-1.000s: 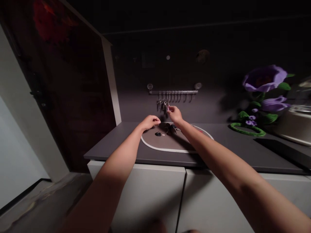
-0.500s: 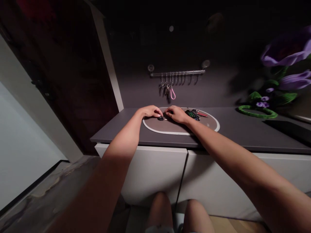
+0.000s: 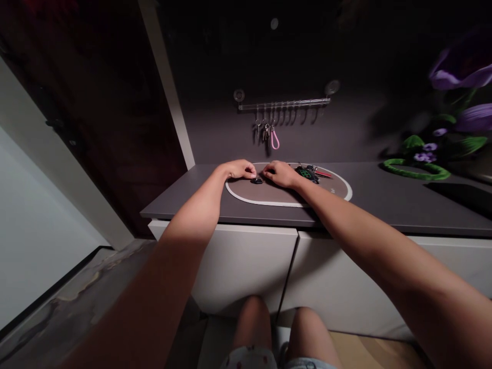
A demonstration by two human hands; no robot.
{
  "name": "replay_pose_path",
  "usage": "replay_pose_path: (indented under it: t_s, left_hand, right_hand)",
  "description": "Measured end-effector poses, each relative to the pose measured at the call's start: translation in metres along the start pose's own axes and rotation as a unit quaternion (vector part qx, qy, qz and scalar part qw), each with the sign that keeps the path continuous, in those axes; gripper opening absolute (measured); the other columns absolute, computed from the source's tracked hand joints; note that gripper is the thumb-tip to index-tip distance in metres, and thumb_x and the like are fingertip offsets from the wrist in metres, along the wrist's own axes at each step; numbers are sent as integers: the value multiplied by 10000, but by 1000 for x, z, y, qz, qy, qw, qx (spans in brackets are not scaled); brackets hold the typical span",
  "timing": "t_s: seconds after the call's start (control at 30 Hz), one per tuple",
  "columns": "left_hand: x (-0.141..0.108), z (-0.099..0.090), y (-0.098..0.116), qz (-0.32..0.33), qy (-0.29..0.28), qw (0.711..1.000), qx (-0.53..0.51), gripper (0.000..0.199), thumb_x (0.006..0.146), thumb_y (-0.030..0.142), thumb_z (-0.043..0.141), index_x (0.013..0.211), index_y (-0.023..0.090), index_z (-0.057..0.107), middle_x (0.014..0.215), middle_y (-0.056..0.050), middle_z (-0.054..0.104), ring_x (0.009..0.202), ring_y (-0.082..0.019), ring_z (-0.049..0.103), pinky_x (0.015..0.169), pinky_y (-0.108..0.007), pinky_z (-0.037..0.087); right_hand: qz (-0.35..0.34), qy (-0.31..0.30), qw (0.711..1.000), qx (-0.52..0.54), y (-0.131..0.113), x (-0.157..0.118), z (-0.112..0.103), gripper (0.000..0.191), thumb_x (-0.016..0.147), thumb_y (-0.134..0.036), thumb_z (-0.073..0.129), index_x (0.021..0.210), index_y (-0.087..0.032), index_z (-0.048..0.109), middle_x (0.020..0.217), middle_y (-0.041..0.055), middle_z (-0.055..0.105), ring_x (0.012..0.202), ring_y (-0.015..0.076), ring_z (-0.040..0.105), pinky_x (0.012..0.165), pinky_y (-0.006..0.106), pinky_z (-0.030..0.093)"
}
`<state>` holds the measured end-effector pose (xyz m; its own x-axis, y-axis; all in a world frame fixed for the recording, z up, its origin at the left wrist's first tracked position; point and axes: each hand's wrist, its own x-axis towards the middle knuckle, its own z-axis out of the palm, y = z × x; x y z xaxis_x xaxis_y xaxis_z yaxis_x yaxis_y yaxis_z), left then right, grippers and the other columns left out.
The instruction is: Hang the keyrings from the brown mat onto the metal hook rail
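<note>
On the oval mat (image 3: 265, 203) lies a small black-headed key (image 3: 257, 180). My left hand (image 3: 239, 169) is closed in a pinch at its left side, fingertips at the black head. Just right of the key, my right hand (image 3: 280, 175) rests low over the mat with fingers curled together; what is in them, if anything, is hidden. Behind my right wrist sits a bunch of keys with a black fob (image 3: 306, 174) bearing green marks, and a red strip (image 3: 323, 174) beside it.
A clear rail (image 3: 284, 104) with several hooks is on the wall; keys (image 3: 266, 133) and a pink loop (image 3: 274, 139) hang at its left. Purple flowers (image 3: 425, 154) with a green ring base (image 3: 417, 169) stand right on the dark counter (image 3: 384, 205). White cabinet doors (image 3: 246, 261) are below.
The view has tilted slightly, so the counter sits higher in it. Both hands stay around the black-headed key, which has turned a little, its metal part showing less.
</note>
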<state>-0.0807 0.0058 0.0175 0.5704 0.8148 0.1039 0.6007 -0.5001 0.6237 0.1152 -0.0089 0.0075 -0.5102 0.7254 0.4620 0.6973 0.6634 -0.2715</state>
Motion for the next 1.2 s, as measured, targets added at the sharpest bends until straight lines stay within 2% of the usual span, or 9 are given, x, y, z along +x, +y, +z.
replay_pose_path:
  t_s: [0.27,0.37,0.67,0.83,1.0,1.2]
  left_hand:
    - [0,3,8,-1,48,996,-79,116,700,222,623,701,117,577,563,28,535,513,-60,430,558,-207,329]
    - [-1,4,14,-1,65,990,-128,109,728,194,613,704,117,539,562,31,516,514,-56,452,550,-203,339]
    - [6,12,27,28,136,970,-199,102,779,195,581,769,103,538,605,28,508,524,-45,451,584,-213,386]
    - [8,16,33,27,189,955,-226,121,780,212,582,766,100,540,640,16,520,548,-40,447,587,-201,388]
    - [14,19,33,26,238,936,-257,102,779,193,572,779,99,534,701,6,538,607,-46,464,595,-185,395]
    - [19,22,31,23,263,914,-309,104,765,198,589,769,109,536,707,10,517,608,-54,462,609,-207,409]
  right_hand:
    - [-11,-11,999,-35,1,1,-2,184,755,-189,533,838,-171,695,891,61,676,838,176,575,767,244,390]
    - [-4,-7,1000,-24,-1,1,-4,179,745,-178,538,846,-166,685,906,70,671,842,181,576,766,249,389]
    - [37,68,996,44,-4,-1,-6,217,716,-196,531,921,-162,593,812,36,635,706,140,523,688,240,381]
    - [57,95,983,149,-2,1,-5,165,705,-195,508,853,-158,572,793,14,619,694,116,501,689,231,383]
    - [60,99,952,284,0,6,-3,141,699,-211,508,816,-150,559,785,4,600,710,106,508,721,242,396]
    - [70,125,919,368,-2,6,-5,163,704,-283,544,786,-145,569,752,3,587,685,101,500,710,245,403]
